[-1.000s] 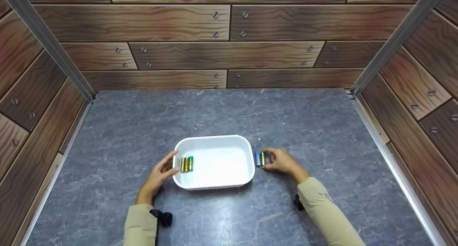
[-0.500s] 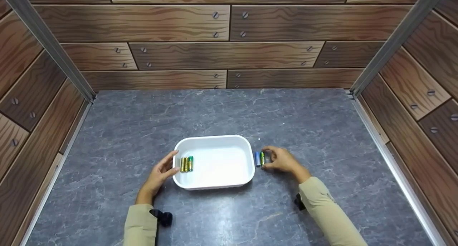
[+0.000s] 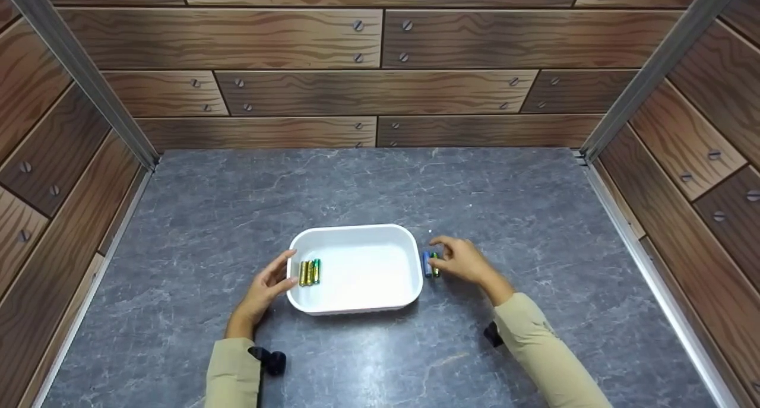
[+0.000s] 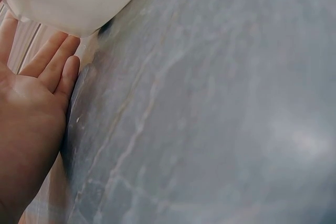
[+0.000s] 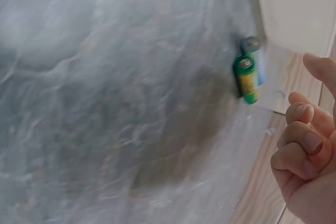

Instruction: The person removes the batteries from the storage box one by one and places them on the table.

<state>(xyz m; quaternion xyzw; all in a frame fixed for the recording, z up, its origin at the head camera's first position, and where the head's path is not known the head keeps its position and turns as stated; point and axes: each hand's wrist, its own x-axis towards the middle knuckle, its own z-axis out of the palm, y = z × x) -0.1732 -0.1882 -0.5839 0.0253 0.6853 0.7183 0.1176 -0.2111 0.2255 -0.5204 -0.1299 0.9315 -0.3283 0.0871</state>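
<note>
A white rectangular tray [image 3: 371, 277] lies on the grey tabletop, in the middle of the head view. Inside, along its left end, lie three batteries [image 3: 309, 272], gold and green. My left hand [image 3: 258, 295] touches the tray's left side, its fingers fairly straight in the left wrist view. Just outside the tray's right side, a blue battery [image 3: 427, 266] and a green-and-yellow battery [image 5: 249, 81] lie side by side. Over this pair is my right hand [image 3: 466, 263], thumb and index finger apart, the other fingers bent in the right wrist view. Nothing is held in it.
Wood-patterned panels [image 3: 297, 90] enclose the grey marbled tabletop [image 3: 368, 182] at the back and both sides. Metal strips [image 3: 653, 277] run along the side edges. Tiny white specks [image 3: 430, 231] lie beyond the batteries.
My right hand has shifted slightly left and away from me, from beside the green battery to above the pair. The left hand and tray stay put.
</note>
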